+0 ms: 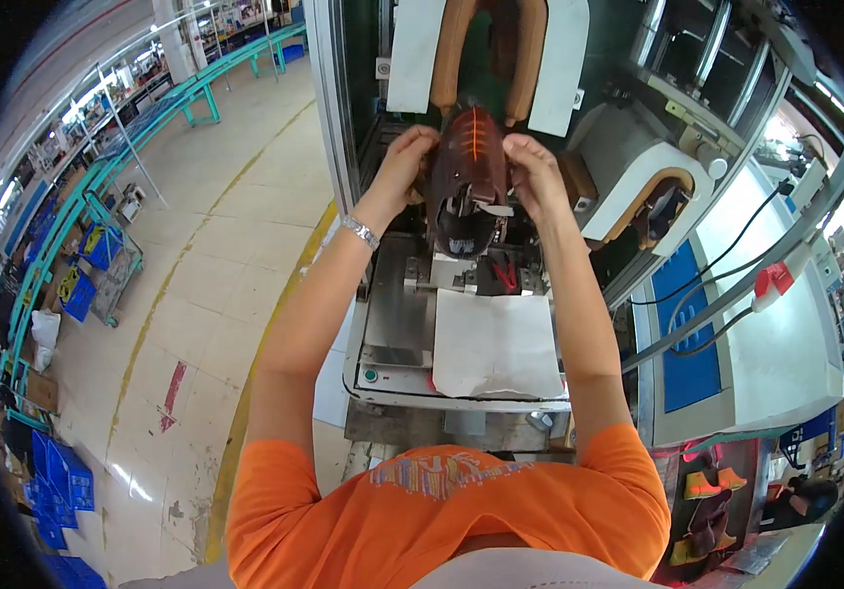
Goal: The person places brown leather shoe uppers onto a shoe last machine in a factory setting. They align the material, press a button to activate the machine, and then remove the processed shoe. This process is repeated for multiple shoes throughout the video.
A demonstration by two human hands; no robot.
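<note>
A dark brown shoe upper sits on a machine in front of me, with bright orange light lines across its top. Its opening faces me. At its left side, my left hand grips the edge with bent fingers. My right hand pinches at the opposite side, thumb and fingers close together. Some fingertips are hidden against the shoe. Beyond its toe stands a U-shaped brown pad with white plates on both sides. Below the shoe are metal clamp parts and a red-handled tool.
A white sheet lies on the machine's front table. Right of my right hand, a second white-framed pad unit holds a dark shoe. A grey pipe slants nearby. Several shoes stand on a rack, lower right. Blue crates stand left.
</note>
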